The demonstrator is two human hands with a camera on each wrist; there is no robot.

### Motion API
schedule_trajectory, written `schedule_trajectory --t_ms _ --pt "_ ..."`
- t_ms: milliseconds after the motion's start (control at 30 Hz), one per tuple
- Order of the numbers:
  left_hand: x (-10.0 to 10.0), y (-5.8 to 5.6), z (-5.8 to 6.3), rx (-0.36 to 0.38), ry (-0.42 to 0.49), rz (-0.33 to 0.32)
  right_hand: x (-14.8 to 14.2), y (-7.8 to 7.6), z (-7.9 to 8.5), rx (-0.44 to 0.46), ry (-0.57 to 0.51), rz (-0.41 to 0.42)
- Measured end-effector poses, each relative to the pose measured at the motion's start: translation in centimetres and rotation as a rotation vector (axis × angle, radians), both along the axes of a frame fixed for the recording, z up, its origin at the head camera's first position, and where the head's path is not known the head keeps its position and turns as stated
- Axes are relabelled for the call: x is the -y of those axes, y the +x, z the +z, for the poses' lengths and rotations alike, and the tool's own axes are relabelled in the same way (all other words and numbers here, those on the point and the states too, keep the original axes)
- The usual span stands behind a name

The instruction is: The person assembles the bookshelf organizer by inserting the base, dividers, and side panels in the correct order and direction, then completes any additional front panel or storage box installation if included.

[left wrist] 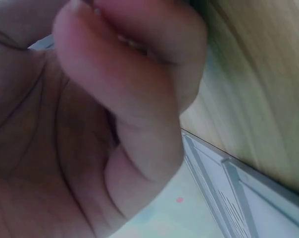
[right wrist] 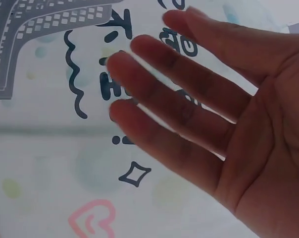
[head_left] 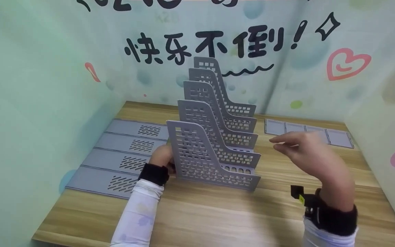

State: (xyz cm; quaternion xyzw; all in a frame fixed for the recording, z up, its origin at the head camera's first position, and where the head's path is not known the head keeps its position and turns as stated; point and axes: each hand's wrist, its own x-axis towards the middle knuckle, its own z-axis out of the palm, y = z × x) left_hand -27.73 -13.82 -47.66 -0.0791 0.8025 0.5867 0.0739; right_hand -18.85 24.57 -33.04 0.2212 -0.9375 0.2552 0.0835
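A grey desktop file rack [head_left: 204,151] with several upright perforated dividers stands in the middle of the table; the dividers are tall at the left and step down in a curve to the right. At its left side, my left hand [head_left: 163,156] grips the rack low at the nearest divider, partly hidden behind it. Curled fingers [left wrist: 139,99] fill the left wrist view, their tips close to the thumb. To the right of the rack, my right hand [head_left: 307,151] hangs above the table, holding nothing. Its fingers [right wrist: 174,109] are spread and relaxed in the right wrist view.
Flat grey panels with slanted slots [head_left: 94,171] lie side by side left of the rack. A smaller divided grey strip [head_left: 290,127] lies at the back right. A printed cloth [head_left: 286,85] encloses the wooden table [head_left: 214,216] at the back and both sides.
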Motion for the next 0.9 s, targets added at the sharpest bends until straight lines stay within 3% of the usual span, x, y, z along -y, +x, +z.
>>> schedule_trajectory --t_ms 233,333,433,667,800,900 --pt "0.1 -0.3 0.3 0.057 -0.099 -0.085 0.2 -1.6 -1.2 0.318 0.077 0.014" --pt "0.2 -0.7 0.4 0.103 -0.164 -0.137 0.2 -2.6 -2.2 0.382 0.121 0.002" --pt "0.2 -1.0 0.3 0.151 -0.190 -0.169 0.2 -3.8 -3.4 0.397 0.168 -0.020" --pt "0.1 -1.2 0.4 0.215 -0.151 -0.134 0.3 -6.6 -6.3 0.426 0.152 -0.002" --pt "0.2 -2.2 0.7 0.304 -0.226 -0.242 0.6 -7.7 -7.4 0.406 0.119 0.008" --pt "0.3 -3.1 0.9 0.362 -0.261 -0.406 0.9 -8.3 -8.0 0.350 0.123 0.017"
